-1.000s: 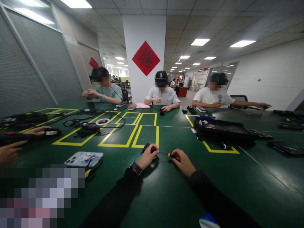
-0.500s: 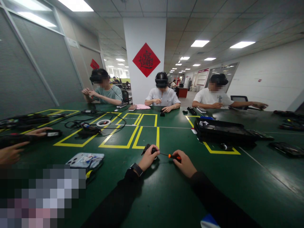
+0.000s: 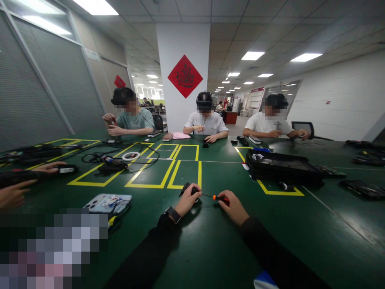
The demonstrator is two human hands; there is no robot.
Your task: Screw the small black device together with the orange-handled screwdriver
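My left hand (image 3: 188, 202) is closed around a small black part (image 3: 184, 189) just above the green table, with much of the part hidden by the fingers. In my right hand (image 3: 235, 208) is a screwdriver (image 3: 215, 197) with an orange and black handle. Its thin shaft lies nearly level and points left. The tip reaches the black part at my left fingers; whether it sits in a screw cannot be made out.
Left of my arms lies a grey-blue case (image 3: 108, 203) with small items on it. Cables and a white ring (image 3: 131, 156) lie beyond. A long black tray (image 3: 279, 165) stands at right. Several people sit around the table (image 3: 207, 257); a co-worker's hands are at far left.
My hands stay almost where they were, the screwdriver still at the black part. Across the table, the person at right has drawn an outstretched arm in; the person at left has shifted their hands.
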